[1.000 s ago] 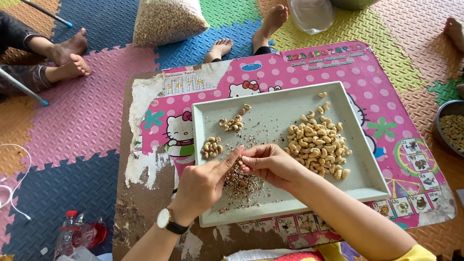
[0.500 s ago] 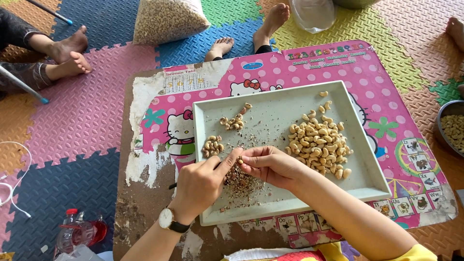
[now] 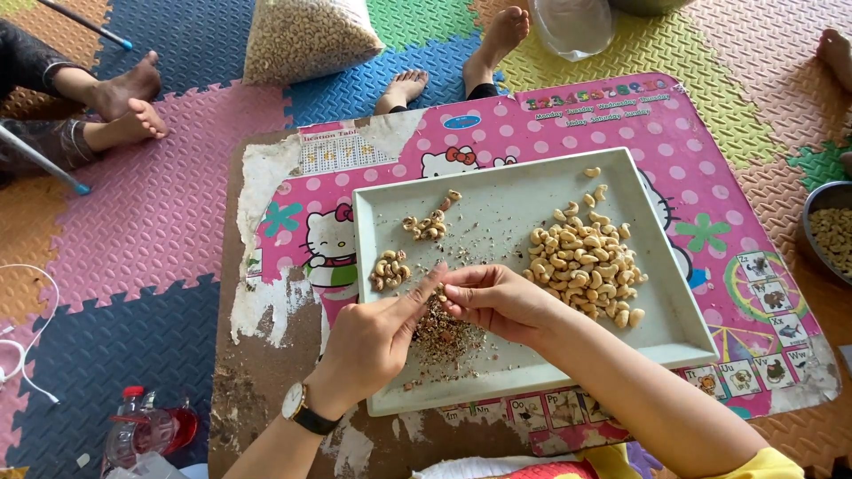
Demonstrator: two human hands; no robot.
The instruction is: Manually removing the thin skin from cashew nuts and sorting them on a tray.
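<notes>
So barely anything's moved in the last second: left hand (image 3: pixel 368 341) and right hand (image 3: pixel 497 302) still pinch one cashew (image 3: pixel 440 291) between fingertips, over the husk pile (image 3: pixel 444 337) on the grey tray (image 3: pixel 524 381). Peeling's ongoing, I'd guess.

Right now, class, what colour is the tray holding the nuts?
Pale grey-green: the tray, seen plainly in the head view, the only one.

Bag of nuts (image 3: pixel 306 37), water bottle (image 3: pixel 142 430), metal bowl (image 3: pixel 830 232), white cable (image 3: pixel 27 341).
</notes>
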